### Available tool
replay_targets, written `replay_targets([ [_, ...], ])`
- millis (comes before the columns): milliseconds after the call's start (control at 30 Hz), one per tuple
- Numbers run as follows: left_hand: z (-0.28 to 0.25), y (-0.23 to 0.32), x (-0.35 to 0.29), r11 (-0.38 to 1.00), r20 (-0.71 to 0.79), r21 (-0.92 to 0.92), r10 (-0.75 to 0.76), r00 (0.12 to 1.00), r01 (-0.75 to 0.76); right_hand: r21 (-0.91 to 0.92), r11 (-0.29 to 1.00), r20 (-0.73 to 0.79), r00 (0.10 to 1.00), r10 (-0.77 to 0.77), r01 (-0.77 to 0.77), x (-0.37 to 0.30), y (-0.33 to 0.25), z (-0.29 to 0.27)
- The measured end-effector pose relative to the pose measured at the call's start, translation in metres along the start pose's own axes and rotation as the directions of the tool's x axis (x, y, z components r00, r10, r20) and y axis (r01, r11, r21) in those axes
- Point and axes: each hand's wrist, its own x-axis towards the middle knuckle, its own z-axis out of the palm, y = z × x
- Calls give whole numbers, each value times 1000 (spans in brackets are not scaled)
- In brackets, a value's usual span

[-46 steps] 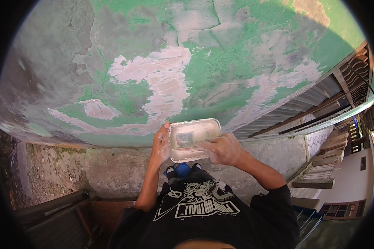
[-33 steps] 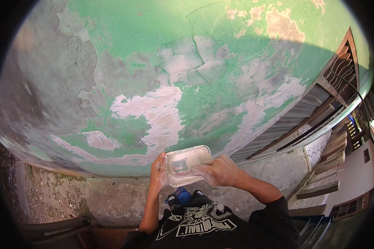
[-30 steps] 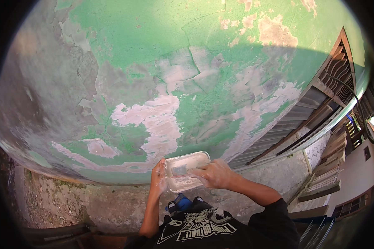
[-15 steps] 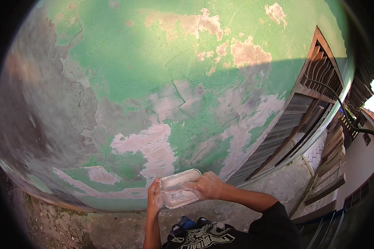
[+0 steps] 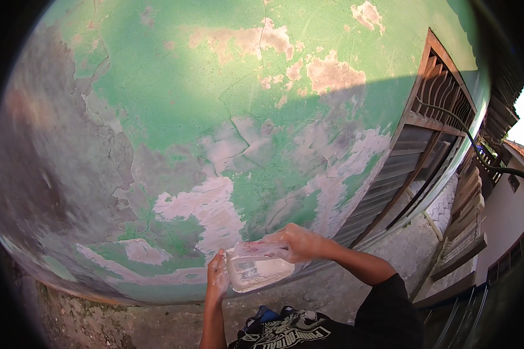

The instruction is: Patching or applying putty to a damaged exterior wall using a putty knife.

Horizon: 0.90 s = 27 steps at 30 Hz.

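Observation:
My left hand (image 5: 218,276) is closed on the left side of a pale rectangular plastic tub (image 5: 263,285), smeared inside with whitish putty. My right hand (image 5: 301,242) grips a flat putty scraper (image 5: 255,249), whose blade lies across the tub's far rim. The scraper's handle is mostly hidden by my fingers. Both hands are dusted white. Just beyond the tub stands a green wall (image 5: 163,87) with peeling paint, a crack and pale pinkish patches of filler (image 5: 212,212).
A louvred wooden door or shutter (image 5: 384,180) with curved bars above is at the right. A concrete ledge (image 5: 390,247) runs below it, beside stacked wooden slats (image 5: 457,238). Rough ground (image 5: 93,311) lies along the wall's foot. A dark hose or cable (image 5: 477,148) hangs at far right.
My right hand has risen slightly away from the tub's inside, bringing the scraper to the far rim. The tub has tilted slightly, and the whole view has shifted a little.

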Motion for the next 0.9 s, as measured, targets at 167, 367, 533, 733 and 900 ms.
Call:
replay_targets([
  [167,6,26,5,998,29,-60,-6,1000,8,174,985,-175,984,25,6,21,-42,-100],
  [367,14,32,4,999,93,-40,5,996,-1,-623,730,-374,713,-594,281,69,-103,-215],
  [533,15,20,3,1000,125,9,-16,992,15,-991,100,-15,676,-737,87,105,-116,-260],
  [733,13,7,4,1000,83,11,-26,996,25,-999,-3,19,464,-886,35,141,-108,-293],
  [900,15,0,7,1000,86,4,-24,996,24,-910,356,-404,649,-644,-213,165,-96,-282],
])
